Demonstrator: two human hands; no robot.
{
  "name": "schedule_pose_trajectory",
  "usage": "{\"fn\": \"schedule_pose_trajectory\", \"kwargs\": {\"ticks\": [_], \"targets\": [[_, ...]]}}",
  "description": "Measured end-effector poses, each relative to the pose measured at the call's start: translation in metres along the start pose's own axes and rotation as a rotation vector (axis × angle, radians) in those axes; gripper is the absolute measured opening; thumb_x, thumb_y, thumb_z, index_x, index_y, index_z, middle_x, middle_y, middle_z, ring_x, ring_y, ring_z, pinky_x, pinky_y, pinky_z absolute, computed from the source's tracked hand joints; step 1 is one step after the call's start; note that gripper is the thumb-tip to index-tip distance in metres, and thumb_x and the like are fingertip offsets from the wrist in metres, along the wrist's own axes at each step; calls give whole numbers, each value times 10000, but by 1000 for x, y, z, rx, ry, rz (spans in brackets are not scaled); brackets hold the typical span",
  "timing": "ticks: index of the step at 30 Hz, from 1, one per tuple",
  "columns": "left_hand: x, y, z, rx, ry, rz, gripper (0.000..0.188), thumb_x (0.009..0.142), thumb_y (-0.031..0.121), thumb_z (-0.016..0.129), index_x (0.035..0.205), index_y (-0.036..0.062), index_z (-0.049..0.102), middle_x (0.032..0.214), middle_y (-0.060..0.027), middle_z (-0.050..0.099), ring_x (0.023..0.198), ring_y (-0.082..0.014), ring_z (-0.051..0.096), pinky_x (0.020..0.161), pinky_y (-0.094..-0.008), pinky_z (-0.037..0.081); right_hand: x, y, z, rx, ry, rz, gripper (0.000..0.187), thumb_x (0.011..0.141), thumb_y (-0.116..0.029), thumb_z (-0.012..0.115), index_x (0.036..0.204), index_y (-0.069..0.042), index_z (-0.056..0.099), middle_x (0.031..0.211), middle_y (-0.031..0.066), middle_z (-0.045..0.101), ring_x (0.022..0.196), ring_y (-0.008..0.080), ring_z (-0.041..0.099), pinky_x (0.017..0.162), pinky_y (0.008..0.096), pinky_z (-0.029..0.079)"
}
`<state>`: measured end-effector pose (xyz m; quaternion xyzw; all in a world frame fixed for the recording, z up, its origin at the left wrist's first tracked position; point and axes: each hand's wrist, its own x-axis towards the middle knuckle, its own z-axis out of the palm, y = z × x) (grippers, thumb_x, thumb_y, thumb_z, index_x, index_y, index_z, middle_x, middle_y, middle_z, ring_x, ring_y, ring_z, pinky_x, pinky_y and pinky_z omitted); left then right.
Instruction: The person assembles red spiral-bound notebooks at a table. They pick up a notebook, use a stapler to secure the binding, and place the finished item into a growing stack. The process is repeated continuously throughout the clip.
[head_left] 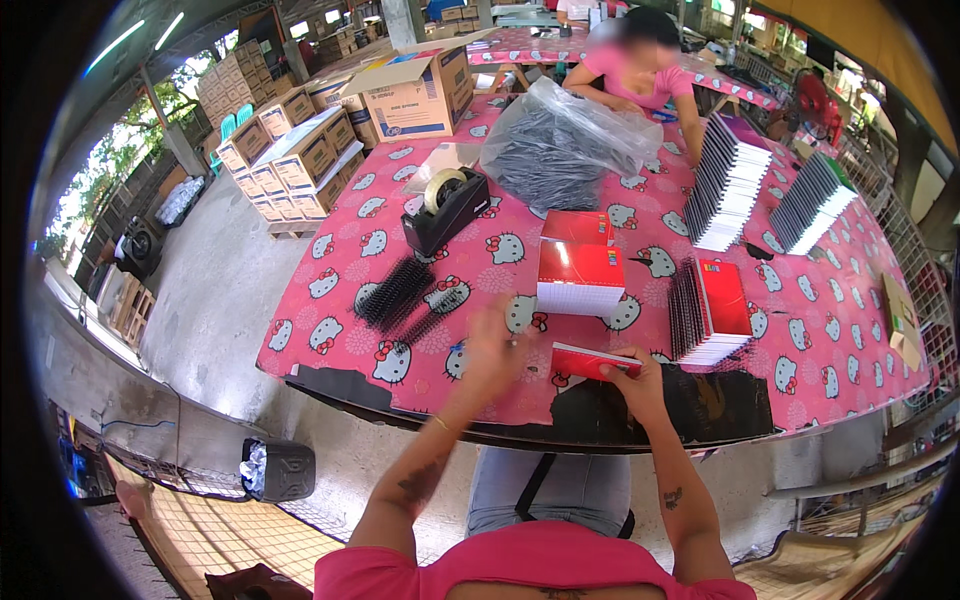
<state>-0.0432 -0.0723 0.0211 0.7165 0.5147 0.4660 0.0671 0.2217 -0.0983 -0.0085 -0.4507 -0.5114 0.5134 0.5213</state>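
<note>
My right hand (638, 383) is closed on a red-covered notebook (580, 361) at the table's near edge, thumb on top. My left hand (492, 350) is smeared by motion to the left of it, over the pink tablecloth, so its fingers cannot be read. Farther left lies a bunch of black spiral binding coils (395, 294). Beyond the notebook in my hand sits a pile of red-covered notebooks (580, 276), white page edges facing me. On the right stands a stack of red notebooks (712, 305) with black coils along their left side.
A black tape dispenser (445, 212) stands behind the loose coils. Farther back are a clear plastic bag of dark coils (555, 150) and an open carton (425, 95). Tall stacks of bound notebooks (728, 185) rise at the far right, near a seated person in pink (650, 80).
</note>
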Motion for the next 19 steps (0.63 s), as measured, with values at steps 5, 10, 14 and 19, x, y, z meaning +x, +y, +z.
{"fn": "schedule_pose_trajectory", "kwargs": {"ticks": [5, 10, 14, 19], "targets": [[9, -118, -60, 647, -96, -35, 273, 858, 108, 643, 1109, 5, 623, 1073, -153, 624, 964, -333, 595, 820, -448, 513, 3, -4, -1, 37, -62, -65, 165, 841, 0, 757, 984, -13, 675, 1051, 67, 690, 967, 100, 618, 858, 266, 496], [12, -107, -60, 626, 137, 171, 200, 885, 82, 614, 1079, 36, 635, 975, -126, 639, 879, -307, 619, 775, -405, 524, 5, -11, 8, 45, -138, -28, 209, 871, -22, 728, 1075, 7, 694, 1100, 79, 696, 1020, 122, 621, 916, 279, 489], [18, -80, -60, 644, 51, 159, 206, 888, 93, 624, 1089, 48, 640, 979, -108, 657, 881, -295, 631, 767, -400, 525, 4, -13, 6, -73, -186, -14, 300, 901, -65, 713, 1187, 18, 677, 1119, 71, 706, 1020, 130, 630, 930, 277, 494], [19, -96, -49, 602, -22, 222, 241, 877, 99, 648, 1114, 57, 645, 1027, -84, 664, 907, -282, 640, 759, -393, 529, 7, -4, 5, -56, -198, 4, 311, 920, -95, 708, 1217, -6, 683, 1127, 65, 699, 1030, 126, 620, 925, 270, 480]]}}
